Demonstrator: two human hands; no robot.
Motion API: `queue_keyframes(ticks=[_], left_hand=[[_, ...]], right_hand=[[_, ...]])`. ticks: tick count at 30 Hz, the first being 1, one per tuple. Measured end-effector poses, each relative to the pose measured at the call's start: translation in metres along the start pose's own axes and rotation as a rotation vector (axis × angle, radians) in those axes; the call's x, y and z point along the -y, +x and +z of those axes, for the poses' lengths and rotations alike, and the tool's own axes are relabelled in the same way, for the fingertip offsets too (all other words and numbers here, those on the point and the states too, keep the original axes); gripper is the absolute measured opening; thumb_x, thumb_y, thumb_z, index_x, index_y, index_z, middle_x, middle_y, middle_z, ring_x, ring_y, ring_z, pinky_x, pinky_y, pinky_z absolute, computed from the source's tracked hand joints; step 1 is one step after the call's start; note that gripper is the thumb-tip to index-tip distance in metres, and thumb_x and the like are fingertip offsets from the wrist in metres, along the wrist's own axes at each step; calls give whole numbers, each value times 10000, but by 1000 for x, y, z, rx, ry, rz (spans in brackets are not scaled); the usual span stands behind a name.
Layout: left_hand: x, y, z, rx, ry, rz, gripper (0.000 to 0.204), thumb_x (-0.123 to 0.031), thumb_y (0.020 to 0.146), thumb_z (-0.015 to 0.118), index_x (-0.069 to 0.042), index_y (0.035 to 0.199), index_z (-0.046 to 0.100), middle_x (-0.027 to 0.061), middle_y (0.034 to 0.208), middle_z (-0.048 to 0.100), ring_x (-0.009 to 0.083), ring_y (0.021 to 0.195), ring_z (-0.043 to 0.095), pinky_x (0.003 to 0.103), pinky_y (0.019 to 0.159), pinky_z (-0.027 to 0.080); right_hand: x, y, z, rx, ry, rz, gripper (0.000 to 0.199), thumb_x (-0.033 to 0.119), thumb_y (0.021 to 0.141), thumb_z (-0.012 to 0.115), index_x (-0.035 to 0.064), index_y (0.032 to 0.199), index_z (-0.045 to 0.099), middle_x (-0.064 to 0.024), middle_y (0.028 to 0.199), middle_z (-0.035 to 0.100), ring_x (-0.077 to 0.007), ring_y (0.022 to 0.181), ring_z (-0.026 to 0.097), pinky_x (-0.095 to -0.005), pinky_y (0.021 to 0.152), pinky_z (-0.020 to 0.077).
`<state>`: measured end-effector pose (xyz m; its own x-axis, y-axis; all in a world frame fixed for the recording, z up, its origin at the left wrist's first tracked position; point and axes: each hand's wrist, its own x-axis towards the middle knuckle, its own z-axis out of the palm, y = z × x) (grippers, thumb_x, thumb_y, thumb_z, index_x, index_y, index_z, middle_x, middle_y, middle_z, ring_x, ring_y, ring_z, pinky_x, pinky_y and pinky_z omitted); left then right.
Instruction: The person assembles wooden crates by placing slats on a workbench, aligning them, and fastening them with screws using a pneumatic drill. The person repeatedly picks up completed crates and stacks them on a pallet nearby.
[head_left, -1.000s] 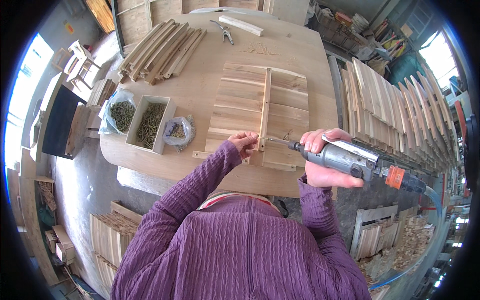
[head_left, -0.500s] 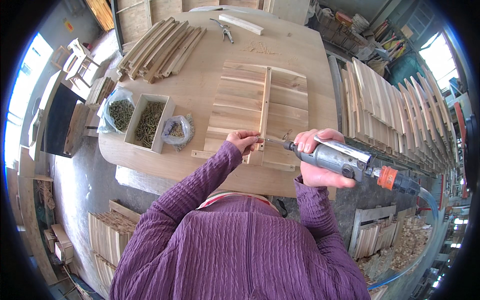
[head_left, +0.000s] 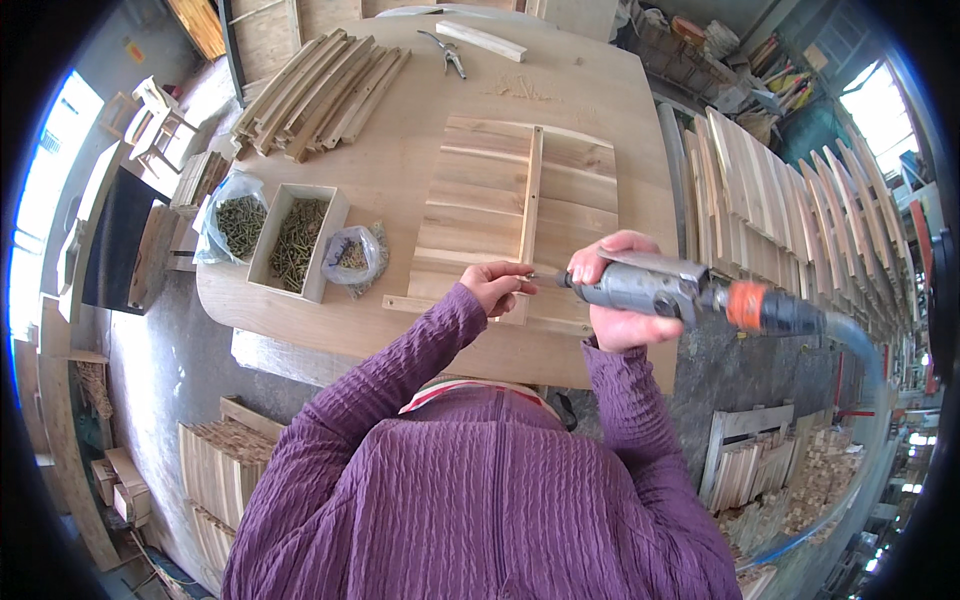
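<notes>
- A grey power tool [head_left: 640, 288] is gripped in the right hand [head_left: 622, 328], its fingers wrapped round the body and its bit pointed at the left hand [head_left: 492, 290]
- The left hand's fingers are drawn narrowly together by the bit's tip; whether anything is pinched there cannot be told
- Both are held over the near end of a wooden strip [head_left: 532, 190], which is laid along a planked panel [head_left: 475, 190] on the desk [head_left: 605, 90]
- Small fasteners [head_left: 298, 240] are kept in a pale box [head_left: 329, 240] to the left
</notes>
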<state>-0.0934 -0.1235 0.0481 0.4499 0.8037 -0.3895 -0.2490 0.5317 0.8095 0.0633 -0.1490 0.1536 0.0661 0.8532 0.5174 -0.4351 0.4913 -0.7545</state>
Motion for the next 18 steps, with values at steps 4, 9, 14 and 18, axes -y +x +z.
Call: queue_keyframes(ticks=[4,9,14,18], left_hand=[[3,-2,-5,109,62,-139,400,-77,817,462,-96,1214,498,68,764,642,39,420,422,167,362,319],[11,0,-9,109,72,-150,431,-80,810,454,-143,1236,486,43,706,622,33,404,403,170,352,290],[20,8,-16,107,183,-148,420,-115,813,473,-127,1233,485,20,660,597,37,418,429,177,364,305],[30,33,-30,-93,623,141,425,-162,796,517,-90,1213,481,35,623,586,114,453,510,237,427,401]], right_hand=[[-10,9,-2,4,7,119,870,725,575,607,-35,980,483,-74,697,540,-152,638,544,-262,577,444],[-23,13,-6,-3,-26,114,792,681,622,607,-31,952,498,-62,680,532,-139,610,543,-259,538,446],[-28,14,-6,16,-119,207,852,748,602,555,-24,956,492,-83,646,537,-169,599,531,-277,560,440],[-45,14,-8,41,-70,184,722,650,676,588,-23,927,522,-48,664,521,-123,580,529,-234,519,412]])
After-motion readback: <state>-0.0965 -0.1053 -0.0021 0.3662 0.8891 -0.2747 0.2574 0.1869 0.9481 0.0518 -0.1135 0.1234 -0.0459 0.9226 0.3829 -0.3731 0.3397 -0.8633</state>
